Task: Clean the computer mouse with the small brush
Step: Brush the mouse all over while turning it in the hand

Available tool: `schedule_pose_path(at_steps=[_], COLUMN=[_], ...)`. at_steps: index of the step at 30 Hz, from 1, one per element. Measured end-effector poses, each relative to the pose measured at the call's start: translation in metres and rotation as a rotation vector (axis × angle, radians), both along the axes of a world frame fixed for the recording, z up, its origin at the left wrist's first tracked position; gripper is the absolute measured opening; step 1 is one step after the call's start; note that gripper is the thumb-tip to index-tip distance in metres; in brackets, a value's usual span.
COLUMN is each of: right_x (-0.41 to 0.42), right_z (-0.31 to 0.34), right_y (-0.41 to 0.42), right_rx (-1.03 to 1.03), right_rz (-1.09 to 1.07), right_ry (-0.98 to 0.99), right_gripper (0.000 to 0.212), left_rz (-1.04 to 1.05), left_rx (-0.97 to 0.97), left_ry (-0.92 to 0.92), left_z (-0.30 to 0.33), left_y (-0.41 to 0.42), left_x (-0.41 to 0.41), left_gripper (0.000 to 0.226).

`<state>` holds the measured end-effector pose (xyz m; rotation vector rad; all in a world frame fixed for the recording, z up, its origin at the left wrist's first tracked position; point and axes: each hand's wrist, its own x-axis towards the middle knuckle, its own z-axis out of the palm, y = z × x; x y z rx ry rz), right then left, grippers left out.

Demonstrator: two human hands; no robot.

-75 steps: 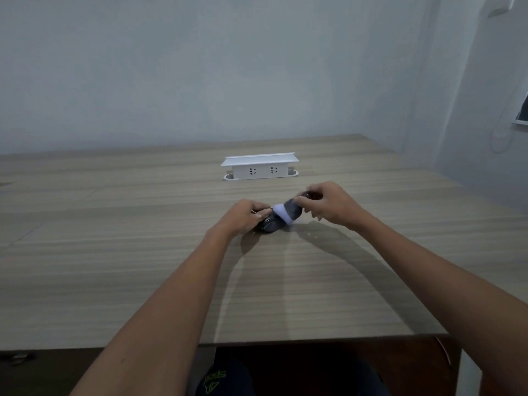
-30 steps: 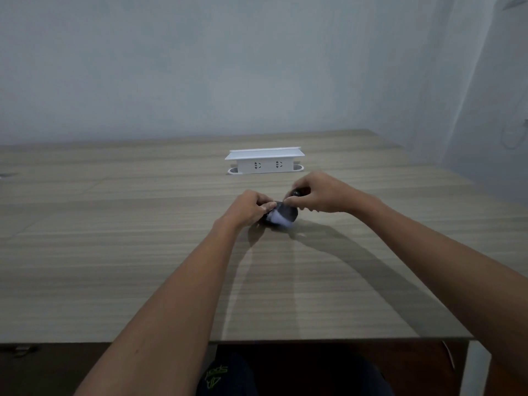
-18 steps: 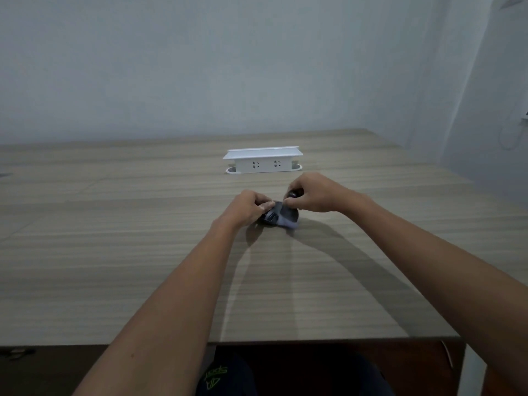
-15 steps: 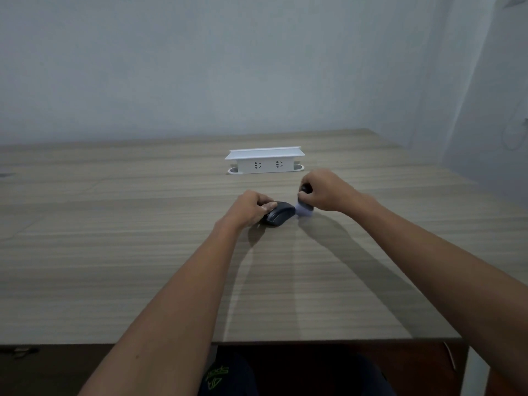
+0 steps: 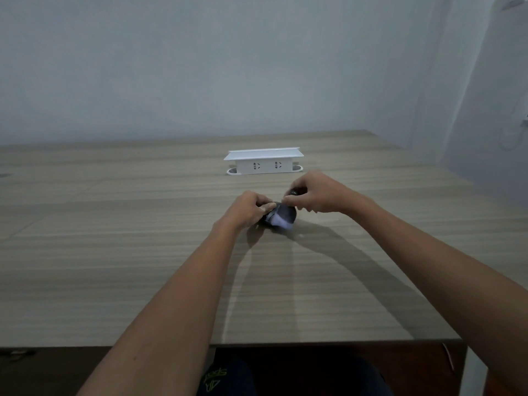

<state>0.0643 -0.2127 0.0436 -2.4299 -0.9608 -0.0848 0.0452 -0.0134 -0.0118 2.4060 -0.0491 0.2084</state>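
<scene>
Where the two hands meet at mid-table [image 5: 114, 267]: one dark mouse [image 5: 287, 215], resting on the wood, gripped at its left end by the left hand [image 5: 248, 211], fingers curled around it. Right hand [image 5: 317, 195]: fingers pinched on a brush [image 5: 278, 222], dark handle end showing above the knuckles, pale bristles lying on the mouse's near side. Behind: white socket box [image 5: 263, 162], no legible marking. Bottom edge: dark clothing with green lettering [image 5: 215, 378], unreadable.
</scene>
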Motion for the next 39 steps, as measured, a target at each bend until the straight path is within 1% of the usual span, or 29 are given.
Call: schedule_pose_path(at_steps=[4,5,6,9,10,13,14,16,18,19,20,22,24,25,27,28,29,31,33,35,38,39], right_x=[0.018,0.018,0.016,0.004,0.004,0.019,0.022,0.018,0.008,0.006,0.008,0.017,0.019,0.015,0.003,0.001,0.001,0.013,0.022,0.019,0.005,0.005], right_z=[-0.011,-0.010,-0.008,-0.002,-0.003,-0.013,-0.014,-0.010,-0.004,-0.004,-0.005,-0.011,-0.013,-0.011,-0.005,-0.005,-0.006,-0.013,-0.018,-0.018,-0.012,-0.013], right_y=[-0.001,-0.003,-0.005,-0.003,-0.002,-0.004,-0.007,-0.009,-0.006,-0.005,-0.004,-0.004,-0.007,-0.007,-0.004,-0.002,0.000,-0.001,-0.007,-0.010,-0.006,-0.003], right_rx=[-0.081,-0.077,-0.067,-0.024,-0.036,-0.068,-0.061,-0.019,0.009,0.002,-0.006,-0.047,-0.048,-0.030,0.016,0.023,0.013,-0.030,-0.035,0.001,0.074,0.081], right_rz=[-0.172,-0.190,-0.163,-0.037,-0.044,-0.183,-0.209,-0.139,-0.025,-0.014,-0.031,-0.118,-0.156,-0.115,-0.002,0.016,0.001,-0.085,-0.183,-0.148,0.002,-0.008], right_ry=[-0.179,-0.189,-0.177,-0.013,-0.017,-0.169,-0.181,-0.126,0.009,0.015,-0.024,-0.163,-0.202,-0.178,-0.063,-0.035,-0.062,-0.180,-0.229,-0.194,-0.002,-0.011], right_gripper=[0.022,0.022,0.021,0.015,0.015,0.022,0.023,0.021,0.016,0.015,0.016,0.020,0.023,0.022,0.018,0.018,0.020,0.023,0.024,0.023,0.019,0.020], left_rz=[0.012,0.011,0.011,0.009,0.008,0.008,0.007,0.007,0.010,0.009,0.009,0.009,0.007,0.007,0.007,0.008,0.010,0.018,0.025,0.027,0.026,0.026], left_rx=[0.006,0.002,0.001,0.013,0.017,0.011,0.005,-0.006,-0.015,-0.016,-0.013,-0.010,-0.018,-0.028,-0.051,-0.060,-0.068,-0.067,-0.069,-0.079,-0.091,-0.093], left_ry=[-0.006,-0.010,-0.012,-0.009,-0.007,-0.016,-0.017,-0.014,-0.009,-0.009,-0.008,-0.011,-0.016,-0.019,-0.021,-0.017,-0.012,-0.012,-0.016,-0.016,-0.004,0.000], left_z=[0.000,0.000,0.000,0.000,0.000,-0.001,-0.001,-0.001,-0.002,-0.002,-0.001,-0.002,-0.003,-0.003,-0.004,-0.004,-0.004,-0.004,-0.003,-0.004,-0.005,-0.005], left_y=[-0.002,-0.003,-0.003,-0.002,-0.001,-0.003,-0.003,-0.002,-0.001,0.000,0.000,-0.001,-0.002,-0.001,0.001,0.001,0.001,-0.002,-0.004,-0.003,0.001,0.001], left_x=[-0.002,-0.002,-0.002,-0.001,-0.001,-0.002,-0.003,-0.002,-0.001,0.000,0.000,-0.001,-0.001,-0.001,-0.001,-0.001,-0.001,-0.003,-0.004,-0.004,-0.001,-0.001], left_gripper=[0.027,0.028,0.028,0.026,0.026,0.028,0.028,0.027,0.026,0.026,0.026,0.027,0.027,0.026,0.025,0.025,0.025,0.026,0.027,0.026,0.023,0.023])
